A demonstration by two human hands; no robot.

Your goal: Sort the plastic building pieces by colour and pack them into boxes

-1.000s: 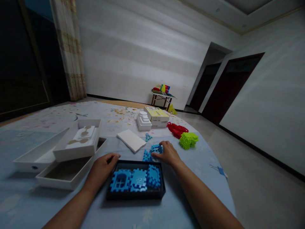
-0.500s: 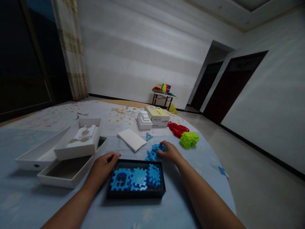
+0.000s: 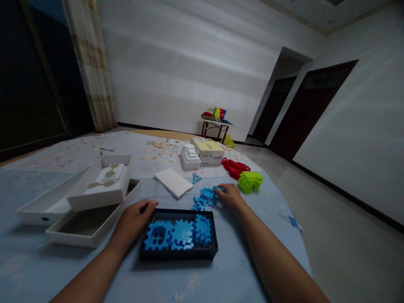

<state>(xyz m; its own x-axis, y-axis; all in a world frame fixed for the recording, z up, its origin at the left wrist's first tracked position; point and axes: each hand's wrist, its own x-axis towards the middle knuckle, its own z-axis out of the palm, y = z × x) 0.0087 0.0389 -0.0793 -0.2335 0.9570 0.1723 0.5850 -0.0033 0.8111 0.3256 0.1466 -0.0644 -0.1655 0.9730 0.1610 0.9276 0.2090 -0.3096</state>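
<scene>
A black box [image 3: 176, 255] lies in front of me with several blue interlocking plastic pieces [image 3: 182, 234] in it, one shaped like a window. My left hand [image 3: 134, 216] is at the box's far left corner, its fingers curled against the edge. Beyond the box's right end, my right hand [image 3: 230, 195] has its fingertips closed on a blue interlocking piece [image 3: 221, 189], mostly hidden by the fingers. Beside it lies a small group of loose blue pieces [image 3: 203, 199]. A little blue triangular cluster [image 3: 196, 178] sits farther off.
White open boxes [image 3: 97, 185] are stacked at the left. A white flat slab [image 3: 173, 182] lies mid-table. Behind it stand a white stepped object [image 3: 190, 156] and a yellow-and-white box [image 3: 208, 151]. Red pieces [image 3: 235, 168] and lime-green pieces [image 3: 250, 182] are by the right edge.
My right hand has shifted slightly right and away from the loose blue pieces, showing more of them. My left hand stays at the box's corner. The view has tilted a little.
</scene>
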